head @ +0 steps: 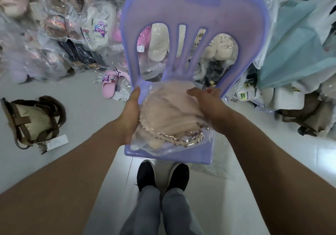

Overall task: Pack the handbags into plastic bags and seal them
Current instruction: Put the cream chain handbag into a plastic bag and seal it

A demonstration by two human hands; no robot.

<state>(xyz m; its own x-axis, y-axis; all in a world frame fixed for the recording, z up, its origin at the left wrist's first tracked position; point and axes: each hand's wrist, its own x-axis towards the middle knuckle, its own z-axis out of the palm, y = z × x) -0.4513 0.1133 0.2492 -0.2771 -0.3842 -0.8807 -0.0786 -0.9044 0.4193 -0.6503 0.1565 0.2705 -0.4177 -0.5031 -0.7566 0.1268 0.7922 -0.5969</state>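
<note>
A pale pink handbag (169, 107) with a metal chain strap (174, 138) lies inside a clear plastic bag (163, 148) on the seat of a purple plastic chair (196, 34). My left hand (130, 112) holds the bag's left side, thumb pointing up along the edge. My right hand (205, 99) grips the upper right part of the plastic bag, fingers curled over the top. A brown and beige handbag (34, 122) lies unpacked on the floor at the left.
Piles of plastic-wrapped slippers and toys (60, 29) fill the back left. A pink slipper (111, 83) lies on the floor near the chair. Bags and boxes (291, 62) crowd the right side. My feet (161, 176) stand just before the chair.
</note>
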